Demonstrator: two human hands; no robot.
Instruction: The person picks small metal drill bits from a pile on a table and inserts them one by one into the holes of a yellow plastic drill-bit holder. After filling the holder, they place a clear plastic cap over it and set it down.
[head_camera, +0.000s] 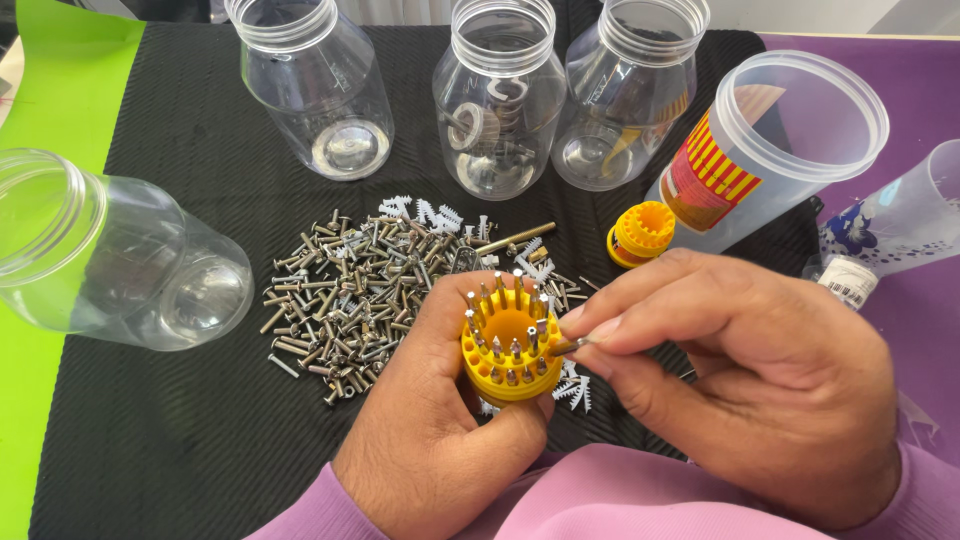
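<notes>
A: Where's the left hand (430, 420)?

B: It comes up from six o'clock, palm turned inward, fingers and thumb wrapped round a yellow round bit holder (508, 350). The holder stands upright in that grasp, near the middle of the view, its top ringed with small metal bits.

A: And the right hand (760, 380)?

B: It enters from about four o'clock, wrist in a pink sleeve (620, 500), knuckles up. Thumb and forefinger are pinched on a small screwdriver bit (570, 346), its tip at the holder's three o'clock edge, touching or just beside the rim; I cannot tell which.

A: What lies around them?

B: A pile of screws and bolts (350, 300) on the black mat (170, 440), at ten o'clock from the holder, with white plastic wall plugs (430, 212) along its far edge. A clear jar (110, 255) lies on its side at nine o'clock. Three clear jars (497, 100) stand upright at twelve. A yellow cap (640, 232) sits at one o'clock, just beside a tipped clear tub with a striped label (770, 140).
</notes>
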